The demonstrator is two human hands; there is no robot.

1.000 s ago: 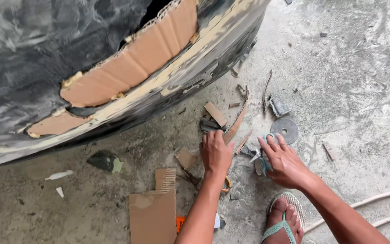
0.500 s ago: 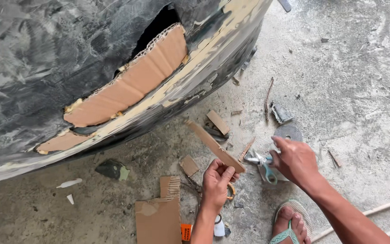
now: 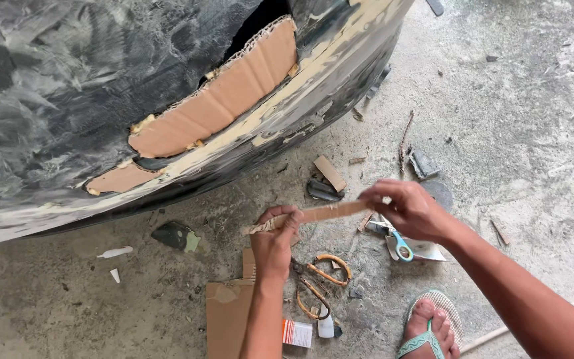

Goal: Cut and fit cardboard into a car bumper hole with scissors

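Observation:
I hold a narrow strip of brown cardboard (image 3: 323, 213) level between both hands, above the concrete floor. My left hand (image 3: 277, 238) grips its left end. My right hand (image 3: 406, 209) pinches its right end. Behind the strip rises a large dark curved body panel (image 3: 68, 100) with a jagged hole patched by corrugated cardboard (image 3: 224, 100) and edged with pale filler. Orange-handled scissors (image 3: 320, 282) lie on the floor just below my hands.
A flat cardboard sheet (image 3: 224, 316) lies at the bottom. Blue-handled scissors (image 3: 398, 244) rest on a pale scrap by my right wrist. Cardboard offcuts (image 3: 330, 174), a dark scraper (image 3: 175, 234), a small box (image 3: 298, 332) and my sandalled foot (image 3: 430, 327) are around. A white hose (image 3: 533, 319) runs at lower right.
My left hand lifted the cardboard strip off the floor; my right hand left the blue scissors and took the strip's other end. The strip turned from slanted to level.

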